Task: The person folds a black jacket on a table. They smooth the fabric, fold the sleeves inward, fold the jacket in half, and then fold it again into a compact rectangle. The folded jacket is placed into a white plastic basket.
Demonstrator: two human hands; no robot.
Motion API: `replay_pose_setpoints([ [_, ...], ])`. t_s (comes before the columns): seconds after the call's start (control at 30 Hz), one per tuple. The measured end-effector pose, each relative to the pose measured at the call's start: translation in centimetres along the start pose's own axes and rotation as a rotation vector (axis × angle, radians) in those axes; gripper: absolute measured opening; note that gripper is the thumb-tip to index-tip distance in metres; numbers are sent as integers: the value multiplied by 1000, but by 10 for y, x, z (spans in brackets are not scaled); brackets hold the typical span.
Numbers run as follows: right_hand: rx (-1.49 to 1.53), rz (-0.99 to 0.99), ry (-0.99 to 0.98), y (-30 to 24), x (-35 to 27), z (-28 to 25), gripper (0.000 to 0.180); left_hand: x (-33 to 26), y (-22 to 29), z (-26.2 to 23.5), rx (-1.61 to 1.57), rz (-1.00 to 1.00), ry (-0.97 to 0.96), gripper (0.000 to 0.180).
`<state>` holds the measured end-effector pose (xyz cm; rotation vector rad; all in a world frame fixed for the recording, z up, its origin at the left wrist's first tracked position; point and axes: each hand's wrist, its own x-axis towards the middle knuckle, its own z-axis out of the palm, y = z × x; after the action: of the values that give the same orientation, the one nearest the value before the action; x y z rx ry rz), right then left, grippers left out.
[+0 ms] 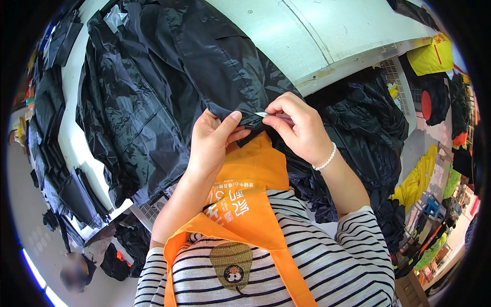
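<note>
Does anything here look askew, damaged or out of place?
Nothing looks damaged. The left hand and right hand pinch the edge of a black garment spread on the white table; more black fabric hangs heaped off its edge.

Bright daylight, sharp centre (fisheye-bent, dark rim)
</note>
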<state>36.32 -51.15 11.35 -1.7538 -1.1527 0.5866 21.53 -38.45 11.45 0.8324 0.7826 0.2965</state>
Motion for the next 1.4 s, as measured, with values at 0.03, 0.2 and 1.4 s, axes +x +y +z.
replay_pose_setpoints([
  [0.03, 46, 27, 11, 0, 0, 0, 16, 0, 0, -1, 1, -4, 0, 16],
  [0.2, 335, 229, 73, 0, 2, -2, 15, 0, -1, -1, -25, 10, 6, 17],
  [1.4, 266, 74, 111, -4, 56, 50, 44, -149, 33, -189, 16, 581, 563, 30],
])
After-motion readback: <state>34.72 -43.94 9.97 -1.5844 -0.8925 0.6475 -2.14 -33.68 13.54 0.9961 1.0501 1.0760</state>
